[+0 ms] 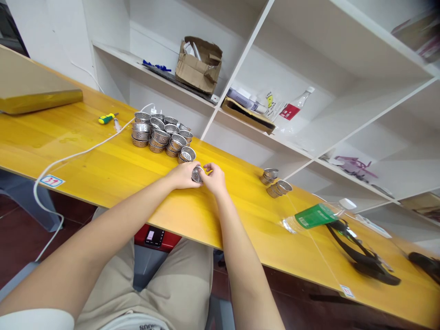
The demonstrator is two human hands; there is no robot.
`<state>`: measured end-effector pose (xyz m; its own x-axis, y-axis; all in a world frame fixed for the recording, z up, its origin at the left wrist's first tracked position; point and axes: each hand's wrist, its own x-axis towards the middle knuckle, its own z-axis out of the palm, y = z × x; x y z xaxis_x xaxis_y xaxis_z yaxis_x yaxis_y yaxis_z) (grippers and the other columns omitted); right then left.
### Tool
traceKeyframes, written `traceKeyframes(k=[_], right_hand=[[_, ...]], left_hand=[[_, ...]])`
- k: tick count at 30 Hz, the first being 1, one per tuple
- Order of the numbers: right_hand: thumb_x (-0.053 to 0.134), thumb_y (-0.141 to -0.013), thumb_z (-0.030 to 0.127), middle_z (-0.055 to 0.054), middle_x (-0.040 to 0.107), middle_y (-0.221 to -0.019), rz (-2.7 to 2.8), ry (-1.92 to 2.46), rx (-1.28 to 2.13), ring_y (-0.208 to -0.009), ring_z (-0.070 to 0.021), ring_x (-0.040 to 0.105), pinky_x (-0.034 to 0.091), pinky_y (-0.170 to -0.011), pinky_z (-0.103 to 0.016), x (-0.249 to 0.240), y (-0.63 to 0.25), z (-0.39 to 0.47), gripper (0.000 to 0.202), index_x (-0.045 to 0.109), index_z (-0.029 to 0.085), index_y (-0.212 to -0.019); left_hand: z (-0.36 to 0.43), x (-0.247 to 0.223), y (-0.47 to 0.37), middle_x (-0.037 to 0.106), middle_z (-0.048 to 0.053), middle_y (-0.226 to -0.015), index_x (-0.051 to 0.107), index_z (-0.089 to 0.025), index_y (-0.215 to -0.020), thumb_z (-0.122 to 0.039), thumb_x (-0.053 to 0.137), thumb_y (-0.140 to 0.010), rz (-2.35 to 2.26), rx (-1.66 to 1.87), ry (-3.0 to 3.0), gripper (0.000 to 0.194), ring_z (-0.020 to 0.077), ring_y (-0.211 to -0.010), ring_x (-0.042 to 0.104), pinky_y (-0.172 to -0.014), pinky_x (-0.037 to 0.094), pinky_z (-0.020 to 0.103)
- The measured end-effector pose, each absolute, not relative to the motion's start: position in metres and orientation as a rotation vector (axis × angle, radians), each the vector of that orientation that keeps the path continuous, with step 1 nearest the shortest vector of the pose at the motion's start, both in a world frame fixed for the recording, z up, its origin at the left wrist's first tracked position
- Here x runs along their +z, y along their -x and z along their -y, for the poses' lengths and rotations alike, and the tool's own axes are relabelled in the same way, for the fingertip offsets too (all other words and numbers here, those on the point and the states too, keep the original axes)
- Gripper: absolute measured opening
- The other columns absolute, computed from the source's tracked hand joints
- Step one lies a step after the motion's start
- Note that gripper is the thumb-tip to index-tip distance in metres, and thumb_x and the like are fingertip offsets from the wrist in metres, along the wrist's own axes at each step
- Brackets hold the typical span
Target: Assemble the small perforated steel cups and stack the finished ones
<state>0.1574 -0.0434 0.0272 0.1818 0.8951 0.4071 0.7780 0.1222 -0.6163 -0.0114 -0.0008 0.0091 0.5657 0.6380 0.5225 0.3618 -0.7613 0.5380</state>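
Note:
Between my two hands, just above the table, is a small round metal strainer cup [197, 174], tilted so its inside shows. My left hand [184, 176] is wrapped round its left side. The fingers of my right hand [213, 177] are bent, with the thumb at the cup's right rim; whether they grip it firmly I cannot tell. Right behind my left hand begins a cluster of stacked perforated metal cups [161, 136], several stacks close together. Farther right stand two smaller stacks, one upright [270, 175] and one leaning [279, 188].
A white cable [79, 153] crosses the yellow table [113, 172] and hangs over its front edge. A screwdriver [107, 118] lies at the left near a cardboard box [37, 87]. To the right are a green-labelled bottle [316, 215] and a black strap [364, 256]. Shelves [233, 64] rise behind.

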Motion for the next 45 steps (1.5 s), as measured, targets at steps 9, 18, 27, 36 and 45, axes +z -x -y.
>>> traceKeyframes(k=[9, 18, 27, 36, 45], right_hand=[[0.061, -0.083, 0.042, 0.004, 0.056, -0.059, 1.693, 1.692, 0.359, -0.057, -0.0129, 0.047, 0.033, -0.058, -0.025, 0.025, -0.162, 0.042, 0.025, 0.07, 0.019, -0.079], [0.058, -0.084, 0.042, 0.004, 0.051, -0.058, 1.733, 1.618, 0.459, -0.058, -0.0126, 0.043, 0.032, -0.059, -0.026, 0.017, -0.171, 0.035, 0.029, 0.073, 0.017, -0.082], [0.055, -0.086, 0.039, 0.002, 0.054, -0.063, 1.768, 1.617, 0.472, -0.061, -0.0137, 0.045, 0.035, -0.062, -0.026, 0.017, -0.171, 0.036, 0.032, 0.076, 0.016, -0.09], [0.056, -0.086, 0.04, 0.003, 0.053, -0.062, 1.764, 1.692, 0.434, -0.061, -0.0133, 0.044, 0.034, -0.062, -0.026, 0.019, -0.17, 0.037, 0.03, 0.074, 0.016, -0.087], [0.053, -0.082, 0.035, 0.004, 0.049, -0.059, 1.78, 1.717, 0.43, -0.06, -0.013, 0.042, 0.032, -0.06, -0.027, 0.02, -0.17, 0.038, 0.025, 0.066, 0.018, -0.071]], left_hand=[[0.001, 0.01, 0.015, 0.067, 0.011, -0.126, 0.059, -0.02, -0.125, -0.051, 0.078, -0.072, -0.798, 0.983, -2.48, 0.065, 0.0304, -0.114, 0.066, -0.1, 0.052, 0.04], [0.0, 0.008, 0.013, 0.064, 0.013, -0.122, 0.059, -0.017, -0.124, -0.046, 0.076, -0.076, -0.756, 1.028, -2.541, 0.059, 0.032, -0.116, 0.061, -0.104, 0.049, 0.045], [-0.001, 0.006, 0.012, 0.062, 0.013, -0.122, 0.058, -0.017, -0.124, -0.042, 0.078, -0.074, -0.755, 1.056, -2.528, 0.059, 0.0322, -0.116, 0.061, -0.105, 0.049, 0.046], [-0.004, 0.004, 0.011, 0.061, 0.013, -0.12, 0.058, -0.016, -0.123, -0.041, 0.077, -0.075, -0.729, 1.056, -2.558, 0.057, 0.0327, -0.116, 0.059, -0.104, 0.049, 0.046], [-0.003, 0.005, 0.012, 0.061, 0.012, -0.121, 0.057, -0.017, -0.122, -0.038, 0.079, -0.075, -0.732, 1.072, -2.561, 0.056, 0.0313, -0.117, 0.059, -0.105, 0.049, 0.046]])
